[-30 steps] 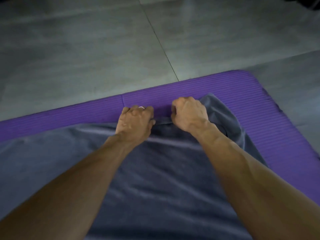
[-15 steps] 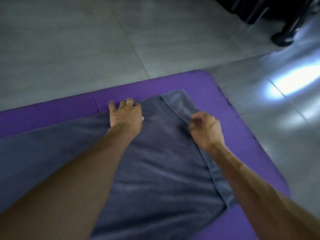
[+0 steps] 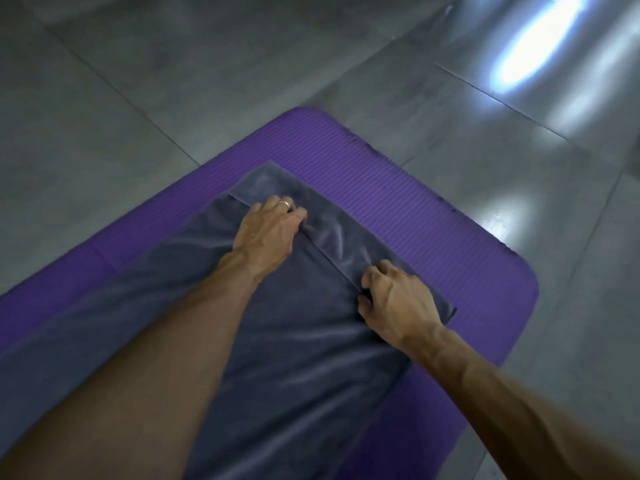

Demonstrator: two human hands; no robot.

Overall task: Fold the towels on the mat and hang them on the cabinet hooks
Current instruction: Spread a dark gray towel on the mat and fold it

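Grey towel [image 3: 294, 341] lies spread on the purple mat [image 3: 398, 202], which sits on a grey tiled floor [image 3: 138, 64]. A narrow strip along the towel's far edge is folded over onto the rest. Left hand [image 3: 266, 233], a ring [image 3: 284, 203] on one finger, presses fingers down on the fold line. Right hand [image 3: 398, 303] rests on the same strip nearer its right end, fingers bent against the cloth; whether they pinch it cannot be determined.

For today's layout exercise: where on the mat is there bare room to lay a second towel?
Bare purple mat runs between the grey towel and the mat's far and right edges. The towel's folded strip is crowded: left hand and right hand rest there.
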